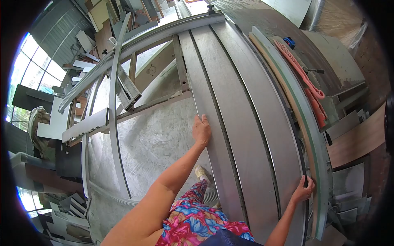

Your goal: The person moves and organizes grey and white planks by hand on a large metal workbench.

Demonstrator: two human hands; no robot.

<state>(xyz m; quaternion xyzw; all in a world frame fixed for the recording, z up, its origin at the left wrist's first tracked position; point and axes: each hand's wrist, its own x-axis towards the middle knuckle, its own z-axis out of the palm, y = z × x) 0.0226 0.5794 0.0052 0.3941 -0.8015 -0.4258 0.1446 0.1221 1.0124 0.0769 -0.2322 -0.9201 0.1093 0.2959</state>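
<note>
A long silvery sliding table (223,123) of a panel saw runs lengthwise before me, with two dark grooves along it. My left hand (202,130) is closed round its left edge, the fingers lying on the metal top. At its right edge, lower down, my right hand (303,189) pinches the dark rim, with the fingertips bent over it. Part of the right fingers is hidden, so anything small between them does not show. Just right of that hand runs a long fence strip (303,106) with green and wood-coloured bands.
A metal outrigger frame (160,102) with a crossbar fence (164,30) extends left. On the brown table at right lie a red push stick (301,69) and a blue tape measure (289,42). Board offcuts (72,213) pile up at left. A hose (111,197) crosses the floor.
</note>
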